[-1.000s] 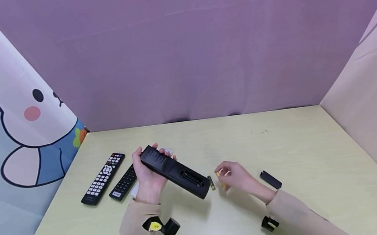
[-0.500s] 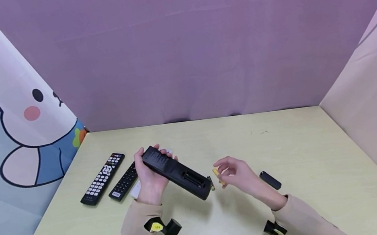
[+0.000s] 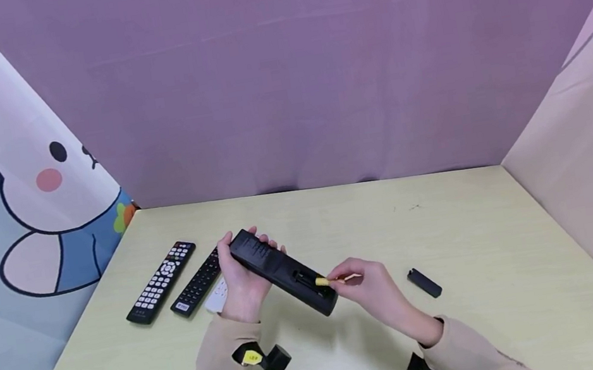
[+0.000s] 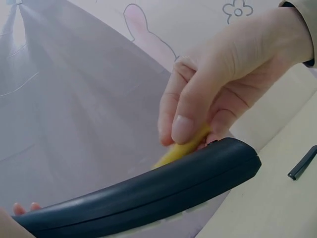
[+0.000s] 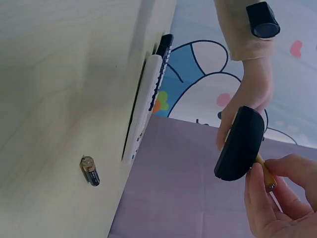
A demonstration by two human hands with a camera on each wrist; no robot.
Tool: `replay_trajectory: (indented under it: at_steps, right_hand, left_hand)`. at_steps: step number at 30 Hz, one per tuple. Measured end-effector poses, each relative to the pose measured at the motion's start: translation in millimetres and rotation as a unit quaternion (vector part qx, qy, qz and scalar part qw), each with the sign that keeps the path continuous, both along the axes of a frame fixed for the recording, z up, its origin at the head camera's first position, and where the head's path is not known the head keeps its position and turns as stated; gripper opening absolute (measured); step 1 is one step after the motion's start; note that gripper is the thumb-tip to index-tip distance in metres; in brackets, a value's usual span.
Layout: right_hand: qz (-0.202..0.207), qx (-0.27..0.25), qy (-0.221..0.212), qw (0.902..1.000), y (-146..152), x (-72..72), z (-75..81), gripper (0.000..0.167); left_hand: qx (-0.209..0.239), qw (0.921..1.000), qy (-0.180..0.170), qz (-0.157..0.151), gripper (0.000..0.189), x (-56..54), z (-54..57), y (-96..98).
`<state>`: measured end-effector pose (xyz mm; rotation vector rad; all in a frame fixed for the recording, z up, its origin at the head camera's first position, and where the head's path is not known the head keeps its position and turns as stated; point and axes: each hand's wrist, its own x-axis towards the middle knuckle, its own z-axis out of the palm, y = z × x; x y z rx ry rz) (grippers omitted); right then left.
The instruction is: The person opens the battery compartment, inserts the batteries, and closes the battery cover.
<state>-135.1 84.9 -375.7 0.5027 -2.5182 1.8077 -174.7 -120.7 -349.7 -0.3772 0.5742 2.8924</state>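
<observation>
My left hand (image 3: 243, 292) grips a black remote control (image 3: 269, 262) by its far end, back side up and off the table. Its battery compartment (image 3: 303, 278) lies uncovered. Between thumb and fingers, my right hand (image 3: 376, 291) pinches a yellow battery (image 3: 322, 281) at the compartment's near end; in the left wrist view the battery (image 4: 179, 151) slants along the remote's upper side. How far it sits inside is hidden there by the remote's edge. On the table lies a second, black-and-gold battery (image 5: 90, 171), seen only in the right wrist view.
A small black battery cover (image 3: 424, 283) lies right of my right hand. To the left rest a black remote with white buttons (image 3: 161, 283), another black remote (image 3: 195, 287) and a white remote (image 3: 218, 295), partly behind my left hand. A purple curtain (image 3: 281, 85) hangs behind the table.
My right hand has moved left with the yellow battery, from beside the remote to its compartment. The held remote has shifted slightly right and now hides the loose battery in the head view.
</observation>
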Motion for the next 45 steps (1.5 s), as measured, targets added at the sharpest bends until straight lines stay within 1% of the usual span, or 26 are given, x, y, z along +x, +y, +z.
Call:
replay_trajectory:
  at_steps: [2,5,10,12,13,14,17,19,21,22,25,28,31,35,38,41,42,44,45]
  right_hand:
    - [0.0,0.005,0.028,0.9996,-0.1,0.7,-1.4,0.008]
    - [0.004,0.024,0.089,0.9957,-0.3,1.8,-2.8,0.007]
    - [0.017,0.048,0.188,0.9809,-0.3,3.7,-5.2,0.012]
    - [0.019,0.056,0.229,0.9716,-0.1,4.5,-7.0,0.016]
    - [0.018,0.061,0.255,0.965,0.0,4.9,-7.8,0.018]
    - [0.017,0.066,0.28,0.9576,0.0,5.3,-8.7,0.019]
    - [0.01,0.082,0.355,0.9311,-0.9,6.2,-10.2,0.022]
    - [0.009,0.089,0.393,0.9154,-1.8,6.5,-10.2,0.023]
    - [0.008,0.093,0.413,0.9058,-2.9,6.5,-9.6,0.023]
    - [0.008,0.094,0.419,0.9032,-3.2,6.4,-9.2,0.023]
    - [0.008,0.101,0.425,0.8995,-3.3,5.7,-9.0,0.023]
    - [0.01,0.109,0.419,0.9016,-2.8,4.6,-9.7,0.021]
    - [0.01,0.117,0.396,0.9106,-2.3,4.2,-10.5,0.018]
    - [0.007,0.12,0.344,0.9313,-2.7,4.7,-10.5,0.016]
    - [0.005,0.114,0.295,0.9485,-3.3,5.3,-10.9,0.015]
    - [0.003,0.109,0.257,0.9603,-2.8,5.7,-11.3,0.015]
    - [0.008,0.105,0.236,0.9659,-1.8,5.6,-11.5,0.015]
    - [0.031,0.087,0.192,0.9772,1.0,4.8,-11.7,0.016]
    - [0.047,0.076,0.158,0.9834,3.0,4.8,-11.4,0.016]
  left_hand:
    - [0.001,1.0,0.0,0.0,0.035,-0.1,0.4,0.5]
    - [0.0,1.0,0.0,0.001,0.035,0.0,0.9,1.1]
    - [0.0,1.0,-0.004,0.005,0.035,0.2,1.2,1.0]
    - [0.001,1.0,-0.005,0.006,0.035,0.2,1.0,0.7]
    - [0.002,1.0,-0.007,0.006,0.035,0.1,0.9,0.7]
    - [0.003,1.0,-0.007,0.005,0.035,0.0,0.8,0.7]
    - [0.003,1.0,-0.007,0.001,0.034,-0.2,0.5,1.2]
    - [0.003,1.0,-0.005,-0.001,0.034,-0.2,0.6,2.0]
    - [0.001,1.0,-0.003,-0.003,0.034,0.0,0.9,3.0]
    - [0.001,1.0,-0.001,-0.004,0.034,0.1,1.0,3.5]
    - [-0.003,1.0,-0.001,-0.006,0.034,0.4,1.8,5.1]
    - [-0.008,0.9999,-0.003,-0.006,0.034,0.6,2.3,6.4]
    - [-0.013,0.9999,-0.002,-0.009,0.034,0.5,2.2,7.8]
    - [-0.011,0.9998,-0.002,-0.016,0.034,0.0,1.4,10.0]
    - [-0.008,0.9998,-0.004,-0.018,0.035,-0.1,0.6,11.2]
    - [-0.007,0.9998,-0.005,-0.017,0.035,0.2,0.4,11.5]
    - [-0.007,0.9998,-0.006,-0.016,0.035,0.4,0.5,11.5]
    - [-0.008,0.9999,-0.005,-0.015,0.035,0.9,1.1,11.0]
    - [-0.007,0.9999,-0.004,-0.015,0.035,1.0,1.3,10.6]
